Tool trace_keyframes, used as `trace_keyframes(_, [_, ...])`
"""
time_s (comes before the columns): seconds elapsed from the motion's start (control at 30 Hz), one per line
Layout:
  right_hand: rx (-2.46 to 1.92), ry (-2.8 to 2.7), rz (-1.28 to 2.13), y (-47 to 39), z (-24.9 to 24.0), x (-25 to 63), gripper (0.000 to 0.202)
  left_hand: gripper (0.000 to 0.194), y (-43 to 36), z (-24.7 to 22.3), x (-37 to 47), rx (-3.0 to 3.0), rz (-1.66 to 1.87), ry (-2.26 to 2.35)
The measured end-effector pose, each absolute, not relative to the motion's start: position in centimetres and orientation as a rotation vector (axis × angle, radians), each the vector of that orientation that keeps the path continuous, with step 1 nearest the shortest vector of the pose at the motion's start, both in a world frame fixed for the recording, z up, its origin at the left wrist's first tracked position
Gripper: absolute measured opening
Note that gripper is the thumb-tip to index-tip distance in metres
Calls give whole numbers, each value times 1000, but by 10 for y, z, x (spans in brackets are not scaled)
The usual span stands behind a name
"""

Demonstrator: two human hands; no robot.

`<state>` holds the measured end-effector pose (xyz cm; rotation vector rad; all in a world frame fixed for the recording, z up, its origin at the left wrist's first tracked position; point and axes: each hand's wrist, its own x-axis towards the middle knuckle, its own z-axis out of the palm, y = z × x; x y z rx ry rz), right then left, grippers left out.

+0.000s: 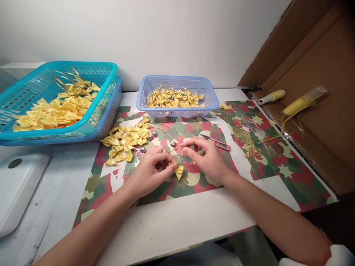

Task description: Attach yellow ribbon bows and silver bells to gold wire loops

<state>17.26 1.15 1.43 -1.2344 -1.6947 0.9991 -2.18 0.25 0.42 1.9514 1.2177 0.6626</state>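
My left hand (pixel 154 168) pinches a yellow bow (pixel 179 172) with a looped gold cord (pixel 182 157) over the middle of the patterned mat. Just right of it, my right hand (pixel 203 157) has thumb and index finger together at the cord's upper right part. Beyond my fingers lies a silver bell (pixel 173 144) by a longer gold cord (pixel 163 129) that curves back to the left. More silver bells (pixel 154 133) rest beside a loose pile of yellow bows (pixel 124 138) left of my hands.
A teal basket (pixel 107 79) of bows stands at the left, above a white box (pixel 22 184). Behind the mat (pixel 288 171) is a blue basket (pixel 177 112) with corded bows. Small pink-handled snips (pixel 222 145), cord scraps (pixel 251 146) and yellow spools (pixel 296 105) are at the right.
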Motion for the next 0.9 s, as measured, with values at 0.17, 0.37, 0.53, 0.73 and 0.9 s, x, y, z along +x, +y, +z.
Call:
trace_keyframes(0.17, [-1092,-1902,614,11,18,179,13,21,2,2,-21,1970,657,1212])
trace_keyframes(0.37, [-1064,-2369,335,9,12,180,7,19,2,0,-22,1996,645,1219])
trace_keyframes(0.53, [-1025,-2376,400,11,8,179,12,16,0,3,-21,2036,636,1175])
trace_keyframes(0.73, [-991,-2254,338,8,5,173,17,16,-1,5,-20,2039,669,1128])
trace_keyframes(0.9, [-1015,-2236,291,7,3,172,18,16,-1,6,-20,2005,692,1168])
